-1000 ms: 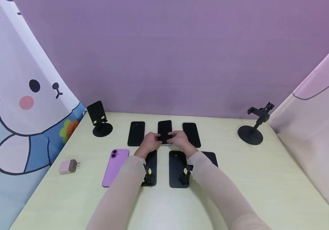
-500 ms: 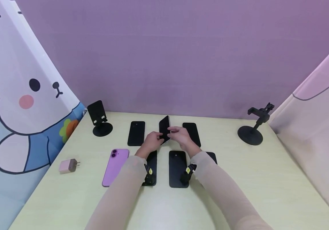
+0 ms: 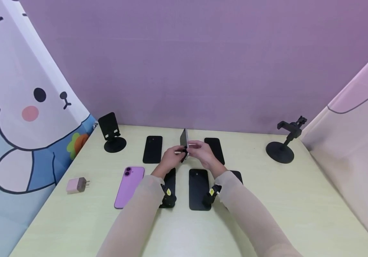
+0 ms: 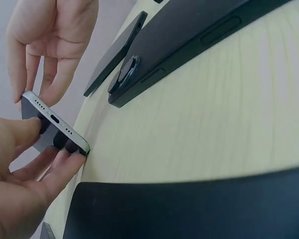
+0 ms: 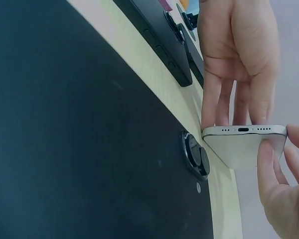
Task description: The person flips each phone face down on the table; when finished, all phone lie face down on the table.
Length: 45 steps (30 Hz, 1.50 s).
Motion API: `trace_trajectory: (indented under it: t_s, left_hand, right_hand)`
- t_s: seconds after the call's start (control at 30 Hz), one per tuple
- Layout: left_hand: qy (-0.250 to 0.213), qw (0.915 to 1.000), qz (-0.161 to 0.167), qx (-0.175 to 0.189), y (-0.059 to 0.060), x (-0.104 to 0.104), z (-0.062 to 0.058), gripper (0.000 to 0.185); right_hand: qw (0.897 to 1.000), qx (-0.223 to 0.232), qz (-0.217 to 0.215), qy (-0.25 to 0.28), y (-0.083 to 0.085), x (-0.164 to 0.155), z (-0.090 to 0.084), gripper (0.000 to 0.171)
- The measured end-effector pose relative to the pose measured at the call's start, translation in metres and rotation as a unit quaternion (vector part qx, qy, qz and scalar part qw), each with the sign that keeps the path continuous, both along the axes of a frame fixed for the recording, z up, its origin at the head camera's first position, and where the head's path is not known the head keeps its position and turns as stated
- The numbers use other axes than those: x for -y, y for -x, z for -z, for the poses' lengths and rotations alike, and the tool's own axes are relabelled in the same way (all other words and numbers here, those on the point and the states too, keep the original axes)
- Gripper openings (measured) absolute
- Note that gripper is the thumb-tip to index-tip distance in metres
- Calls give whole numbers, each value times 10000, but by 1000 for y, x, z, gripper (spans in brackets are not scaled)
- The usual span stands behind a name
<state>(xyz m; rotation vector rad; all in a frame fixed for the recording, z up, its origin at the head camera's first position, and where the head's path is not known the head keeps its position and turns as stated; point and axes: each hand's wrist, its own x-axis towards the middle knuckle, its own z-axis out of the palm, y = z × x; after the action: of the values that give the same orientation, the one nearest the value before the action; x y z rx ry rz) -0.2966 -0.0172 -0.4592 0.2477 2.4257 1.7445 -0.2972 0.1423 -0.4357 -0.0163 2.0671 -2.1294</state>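
Observation:
A smartphone (image 3: 184, 137) with a pale frame is raised near the back middle, turned nearly edge-on to the head camera. Its dark screen side faces left and its pale back (image 5: 239, 152) faces right. My left hand (image 3: 170, 160) pinches its lower part, thumb on the screen side in the left wrist view. My right hand (image 3: 204, 154) grips it from the other side, its thumb on the pale back in the right wrist view. The charging port end (image 4: 55, 119) points towards me. Two black phones (image 3: 153, 149) (image 3: 214, 150) lie on either side.
Nearer me lie a purple phone (image 3: 129, 187) and black phones (image 3: 199, 189), partly hidden by my wrists. A charger plug (image 3: 76, 186) sits at the left. Black phone stands rise at back left (image 3: 114, 142) and back right (image 3: 280, 151), before a purple backdrop (image 3: 184, 64).
The held phone was lying nearly flat, dark face up. It has been tipped up onto its long side, screen turning left, while my right hand shifted slightly up along it.

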Motion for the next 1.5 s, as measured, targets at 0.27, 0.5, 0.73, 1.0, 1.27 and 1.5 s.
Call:
trace_trajectory:
  t_s: [0.27, 0.5, 0.73, 1.0, 1.27, 1.5]
  left_hand:
    - [-915, 9958, -44, 90, 0, -5, 0, 40]
    - [-1255, 9919, -73, 205, -4, -4, -3, 42]
    - [-1341, 9899, -228, 404, 2, -5, 0, 43]
    - [-1407, 9887, -224, 475, 4, -1, 2, 47]
    - [-1104, 9932, -225, 280, 6, 4, 0, 46]
    - [-808, 9964, -243, 30, 6, 11, -3, 47]
  right_hand:
    - [9995, 67, 119, 283, 1, 1, 2, 37]
    - [9997, 97, 81, 187, 3, 1, 6, 34]
    - [9998, 18, -204, -18, 3, 1, 9, 38]
    - [9977, 142, -580, -313, -1, -2, 12, 43]
    - [9948, 395, -816, -456, 1, 0, 13, 45]
    - [9917, 432, -892, -814, 2, 3, 15, 46]
